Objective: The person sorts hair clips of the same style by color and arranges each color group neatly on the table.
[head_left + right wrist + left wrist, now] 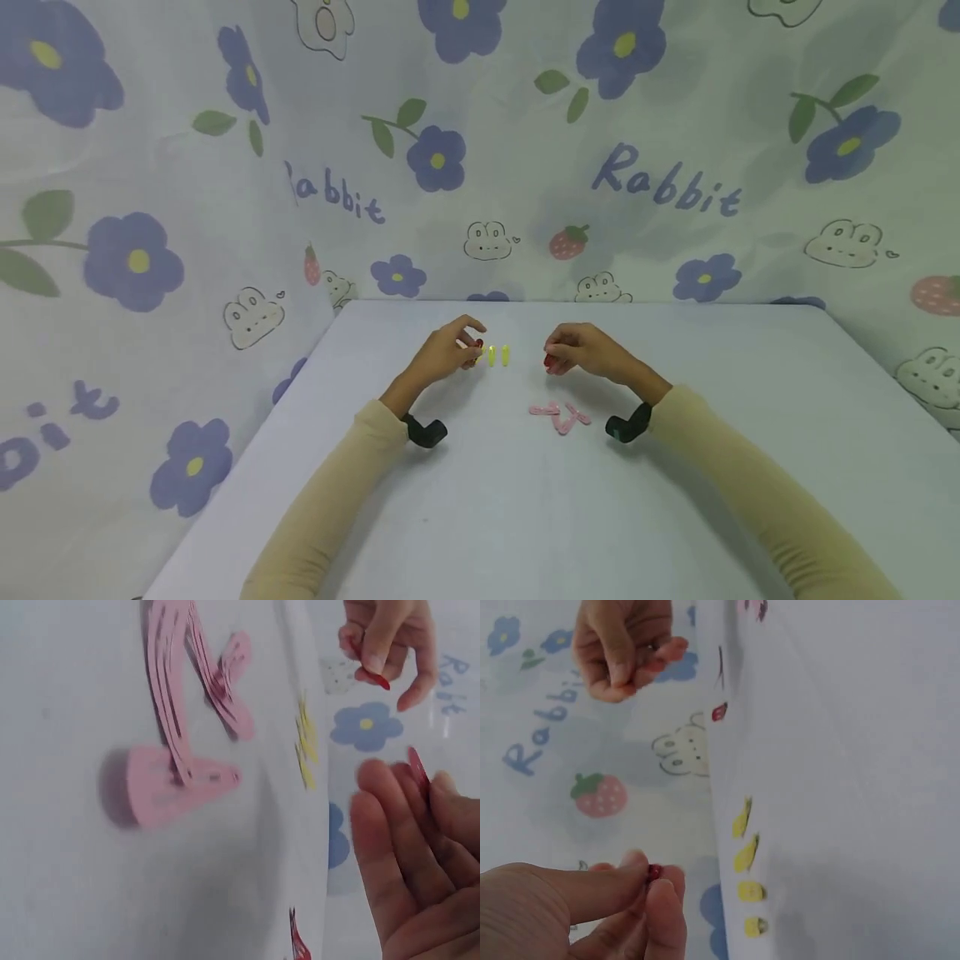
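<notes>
Seemingly sorting red clips (550,362) | left hand (444,351) left of yellow clips (506,356), right hand (589,348) right, each pinching one | next: likely lower, release

I'm looking into a small screened-off recording nook: a plain white table (510,525) stands against pale printed sheeting (517,108) that closes off the back and left side with blue flowers (437,158), strawberries (568,242) and rabbit faces (487,241). The black wrist cameras (427,432) fit such a setup, though with sheeting filling my background I can't fairly say what kind of room lies behind it.
</notes>
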### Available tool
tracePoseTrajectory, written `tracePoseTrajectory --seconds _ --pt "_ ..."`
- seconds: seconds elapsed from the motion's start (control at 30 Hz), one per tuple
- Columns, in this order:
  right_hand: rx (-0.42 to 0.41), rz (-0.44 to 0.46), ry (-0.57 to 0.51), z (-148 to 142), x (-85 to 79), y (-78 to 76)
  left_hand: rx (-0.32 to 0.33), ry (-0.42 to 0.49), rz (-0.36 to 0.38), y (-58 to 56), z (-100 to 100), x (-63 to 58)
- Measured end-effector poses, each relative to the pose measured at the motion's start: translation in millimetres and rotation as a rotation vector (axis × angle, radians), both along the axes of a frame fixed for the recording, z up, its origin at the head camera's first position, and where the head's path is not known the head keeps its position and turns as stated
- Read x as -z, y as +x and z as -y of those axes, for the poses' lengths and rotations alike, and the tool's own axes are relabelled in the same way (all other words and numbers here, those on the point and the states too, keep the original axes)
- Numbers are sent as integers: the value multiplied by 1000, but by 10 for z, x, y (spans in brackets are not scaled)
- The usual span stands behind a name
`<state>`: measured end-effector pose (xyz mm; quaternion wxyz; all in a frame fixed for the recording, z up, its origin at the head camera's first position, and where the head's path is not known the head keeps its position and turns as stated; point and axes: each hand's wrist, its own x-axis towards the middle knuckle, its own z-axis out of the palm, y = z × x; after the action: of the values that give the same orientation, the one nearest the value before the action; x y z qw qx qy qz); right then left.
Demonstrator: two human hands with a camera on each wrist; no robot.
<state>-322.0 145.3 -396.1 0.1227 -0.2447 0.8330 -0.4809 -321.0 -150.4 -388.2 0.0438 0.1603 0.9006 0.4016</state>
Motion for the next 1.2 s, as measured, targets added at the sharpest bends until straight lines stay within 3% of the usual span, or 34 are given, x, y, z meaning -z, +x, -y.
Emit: tracePoseTrajectory --seconds 0.17,0.37,0.57,0.77,0.97,1.1,1.2 --pt "16 -59 39 92 39 49 -45 47 10 85 255 49" --pt "-28 -47 91 209 98 132 -100 49 21 157 441 153" --pt "38 -71 -68 375 126 196 -125 100 27 212 549 251" --pt "65 -20 -138 572 161 273 -137 86 22 203 582 312" --pt "64 40 -86 809 183 347 -146 90 39 202 526 330" --pt "58 0 -58 958 219 377 -188 43 17 220 482 350" --pt "116 -45 -44 1011 238 388 -202 -11 -14 229 444 359"
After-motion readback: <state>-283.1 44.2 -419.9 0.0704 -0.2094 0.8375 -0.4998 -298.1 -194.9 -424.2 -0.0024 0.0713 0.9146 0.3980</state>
